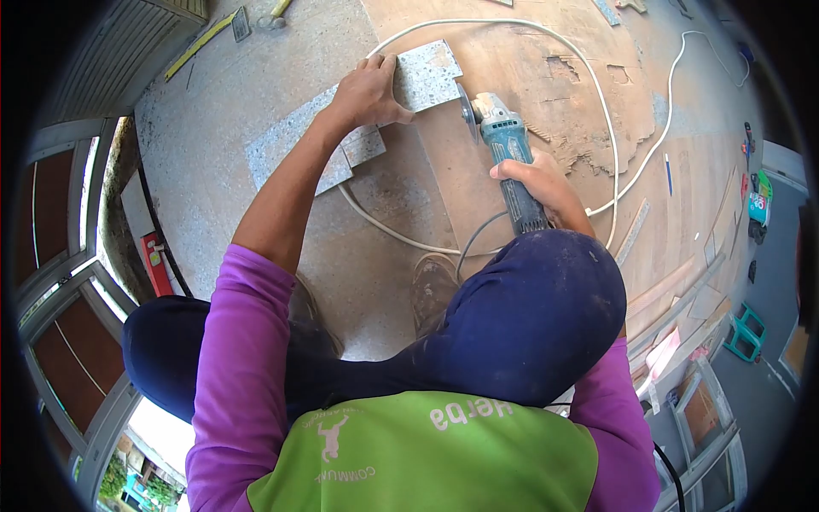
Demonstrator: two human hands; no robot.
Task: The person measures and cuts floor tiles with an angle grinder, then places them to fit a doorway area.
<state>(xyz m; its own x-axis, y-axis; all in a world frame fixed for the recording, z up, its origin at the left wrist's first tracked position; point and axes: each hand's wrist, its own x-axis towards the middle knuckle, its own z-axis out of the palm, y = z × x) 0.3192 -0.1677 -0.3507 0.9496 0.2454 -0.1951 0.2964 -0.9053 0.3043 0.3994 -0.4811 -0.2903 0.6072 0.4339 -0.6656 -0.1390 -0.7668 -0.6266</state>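
My left hand (367,92) grips a speckled grey tile (429,72), fingers over its far edge and thumb at the near edge. The tile's right end has a stepped outline. Around the handle of a teal angle grinder (505,135) my right hand (548,186) is closed. Its cutting disc (467,113) stands upright right at the tile's right edge. Another long speckled tile (286,141) lies under my left forearm, with a smaller piece (365,146) beside it.
A white cable (589,68) loops around the grinder over worn plywood (512,60) with broken edges. My shoe (433,286) is close below the tiles. At the left lies a red level (156,264); a blue pen (669,175) and a green stool (746,331) are to the right.
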